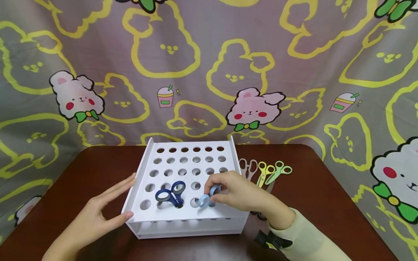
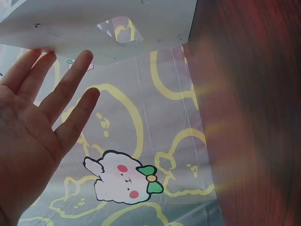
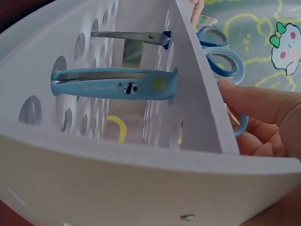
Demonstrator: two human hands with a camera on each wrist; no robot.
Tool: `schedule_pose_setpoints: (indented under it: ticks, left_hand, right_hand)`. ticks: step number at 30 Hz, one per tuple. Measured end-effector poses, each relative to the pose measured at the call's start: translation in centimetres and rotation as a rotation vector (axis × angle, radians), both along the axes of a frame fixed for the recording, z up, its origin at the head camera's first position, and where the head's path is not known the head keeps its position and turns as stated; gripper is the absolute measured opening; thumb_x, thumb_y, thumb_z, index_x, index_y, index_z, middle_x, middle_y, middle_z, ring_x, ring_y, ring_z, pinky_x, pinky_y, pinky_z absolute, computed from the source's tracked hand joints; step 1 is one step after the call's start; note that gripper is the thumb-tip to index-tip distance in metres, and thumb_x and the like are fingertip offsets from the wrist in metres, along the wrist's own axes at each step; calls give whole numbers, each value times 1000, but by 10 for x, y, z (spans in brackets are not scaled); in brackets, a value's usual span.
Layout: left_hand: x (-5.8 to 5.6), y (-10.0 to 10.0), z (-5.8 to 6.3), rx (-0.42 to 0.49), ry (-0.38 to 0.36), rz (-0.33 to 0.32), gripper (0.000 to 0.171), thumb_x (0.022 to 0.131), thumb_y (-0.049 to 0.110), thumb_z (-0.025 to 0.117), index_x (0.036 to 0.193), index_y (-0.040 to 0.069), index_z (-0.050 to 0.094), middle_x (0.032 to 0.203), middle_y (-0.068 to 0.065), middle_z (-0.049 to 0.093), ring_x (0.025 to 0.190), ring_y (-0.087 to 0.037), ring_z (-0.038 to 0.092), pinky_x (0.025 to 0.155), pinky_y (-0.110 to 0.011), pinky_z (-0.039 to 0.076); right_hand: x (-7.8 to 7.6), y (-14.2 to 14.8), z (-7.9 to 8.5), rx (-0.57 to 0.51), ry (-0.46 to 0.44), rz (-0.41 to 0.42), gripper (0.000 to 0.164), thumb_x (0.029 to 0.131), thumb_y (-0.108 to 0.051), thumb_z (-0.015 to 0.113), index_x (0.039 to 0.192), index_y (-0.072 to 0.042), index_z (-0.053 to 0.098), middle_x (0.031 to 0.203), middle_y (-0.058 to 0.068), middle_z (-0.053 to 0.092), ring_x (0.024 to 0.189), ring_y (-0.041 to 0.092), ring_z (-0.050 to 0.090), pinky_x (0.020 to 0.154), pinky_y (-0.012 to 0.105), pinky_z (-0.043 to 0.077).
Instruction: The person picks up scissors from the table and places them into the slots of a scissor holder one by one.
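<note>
A white two-tier rack (image 1: 176,214) with rows of round holes stands on the table. My right hand (image 1: 235,192) holds the handles of light blue scissors (image 1: 204,200) over the front row. In the right wrist view their panda-printed light blue blade part (image 3: 113,84) runs down inside the rack to a hole in the lower panel. Left of them, dark blue scissors (image 1: 173,195) stand in a front hole, their metal blades (image 3: 131,36) showing between the tiers. My left hand (image 1: 98,214), fingers extended, rests against the rack's left side; the left wrist view shows its fingertips at the panel (image 2: 94,28).
Right of the rack lie grey scissors (image 1: 249,168), yellow scissors (image 1: 263,173) and green scissors (image 1: 277,172), with dark handles (image 1: 262,216) partly hidden behind my right forearm. A patterned curtain (image 1: 196,72) hangs behind the brown table (image 1: 107,159).
</note>
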State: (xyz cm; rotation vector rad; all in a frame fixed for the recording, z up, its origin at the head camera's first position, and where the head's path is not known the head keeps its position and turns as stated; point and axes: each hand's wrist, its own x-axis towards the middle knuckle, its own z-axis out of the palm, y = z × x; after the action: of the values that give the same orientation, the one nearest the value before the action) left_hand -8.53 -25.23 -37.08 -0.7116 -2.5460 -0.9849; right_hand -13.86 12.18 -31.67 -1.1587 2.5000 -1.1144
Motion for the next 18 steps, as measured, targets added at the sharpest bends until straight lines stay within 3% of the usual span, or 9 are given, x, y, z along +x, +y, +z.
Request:
schedule_pose_setpoints:
  ticks: [7,11,15,18]
  left_hand:
    - [-1,1,0,2,-3,-4,80,73,6,86,145,15,52,154,-3,48,140,9,37,105,-1,26]
    - [1,1,1,4,-19,7,80,74,8,85,146,17,51,155,-2,47,140,10,36,103,0,26]
    - [0,1,1,4,-26,7,80,75,7,85,146,17,51,155,-2,46,140,10,35,103,0,26]
    - [-1,0,0,2,-31,5,80,74,7,85,146,17,51,155,-1,46,140,10,36,104,0,26]
  right_hand:
    - [-1,5,0,8,21,0,12,87,-7,74,92,-16,68,86,-9,68,80,2,55,72,21,49]
    - [-1,8,2,-4,9,-2,11,89,-9,73,94,-17,69,91,-8,70,87,2,59,82,25,51]
    - [-3,17,3,-57,-6,-35,11,89,-8,72,97,-15,69,96,-4,72,94,7,65,89,32,55]
    - [-7,28,3,-97,-7,-75,10,89,-7,72,97,-13,70,96,-2,73,94,10,66,87,32,57]
